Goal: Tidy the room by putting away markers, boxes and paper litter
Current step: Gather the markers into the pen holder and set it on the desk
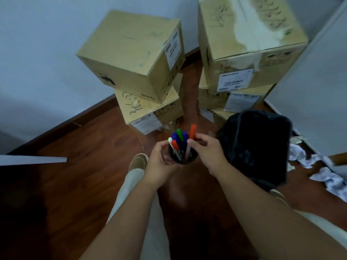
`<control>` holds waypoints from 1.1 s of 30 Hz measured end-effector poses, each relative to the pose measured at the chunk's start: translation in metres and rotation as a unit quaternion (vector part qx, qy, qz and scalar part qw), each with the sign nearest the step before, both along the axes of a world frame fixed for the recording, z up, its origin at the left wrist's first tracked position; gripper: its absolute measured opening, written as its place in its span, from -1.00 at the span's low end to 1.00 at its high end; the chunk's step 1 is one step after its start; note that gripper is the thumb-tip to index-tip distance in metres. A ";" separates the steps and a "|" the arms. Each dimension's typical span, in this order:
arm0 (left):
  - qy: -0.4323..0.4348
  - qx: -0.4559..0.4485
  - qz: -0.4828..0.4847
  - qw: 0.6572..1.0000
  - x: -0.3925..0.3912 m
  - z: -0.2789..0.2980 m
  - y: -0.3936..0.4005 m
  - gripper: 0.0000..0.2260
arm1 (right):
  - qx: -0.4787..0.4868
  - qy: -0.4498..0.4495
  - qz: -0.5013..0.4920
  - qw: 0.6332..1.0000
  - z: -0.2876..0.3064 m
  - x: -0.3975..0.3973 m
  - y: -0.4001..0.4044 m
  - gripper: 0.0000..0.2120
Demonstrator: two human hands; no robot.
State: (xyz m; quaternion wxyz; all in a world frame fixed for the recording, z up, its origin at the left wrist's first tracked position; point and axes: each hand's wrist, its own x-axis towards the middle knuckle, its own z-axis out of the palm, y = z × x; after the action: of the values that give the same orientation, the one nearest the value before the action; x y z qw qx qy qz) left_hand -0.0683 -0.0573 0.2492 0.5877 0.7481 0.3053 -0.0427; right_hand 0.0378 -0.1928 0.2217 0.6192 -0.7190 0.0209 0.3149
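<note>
My left hand [159, 162] grips a black round pen cup [192, 159] from its left side, held above the wooden floor. Several markers [179, 137] with blue, green, red and white caps stand in the cup. My right hand [208, 149] pinches an orange-capped marker [191, 131] whose lower end sits inside the cup. Crumpled white paper litter [308, 162] lies on the floor at the right. Cardboard boxes are stacked ahead: a left stack [131, 53] and a right stack [249, 40].
A bin lined with a black bag [259, 147] stands right of my hands, next to the paper. A white wall meets the floor at left, a white panel [319, 91] at right. My shoes [138, 162] and pale trousers are below. A white edge [33, 159] juts in from the left.
</note>
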 end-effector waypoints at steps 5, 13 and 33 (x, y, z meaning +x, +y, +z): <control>-0.051 0.024 0.015 0.998 -0.041 0.066 -0.073 -0.38 | 0.041 -0.006 -0.033 0.999 0.069 -0.042 -0.071 -0.62; -0.119 -0.054 0.002 0.991 -0.097 0.114 -0.164 -0.36 | 0.134 0.011 -0.034 0.990 0.133 -0.106 -0.180 -0.70; -0.243 -0.188 -0.256 0.917 -0.103 0.210 -0.484 -0.33 | 0.076 -0.227 -0.347 0.907 0.281 -0.227 -0.506 -0.64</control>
State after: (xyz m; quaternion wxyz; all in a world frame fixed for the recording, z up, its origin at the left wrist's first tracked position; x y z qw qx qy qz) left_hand -0.1710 -0.5412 0.4596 0.7427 0.6635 -0.0624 -0.0656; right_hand -0.1892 -0.6985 0.5030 0.7302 -0.6691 0.1038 -0.0912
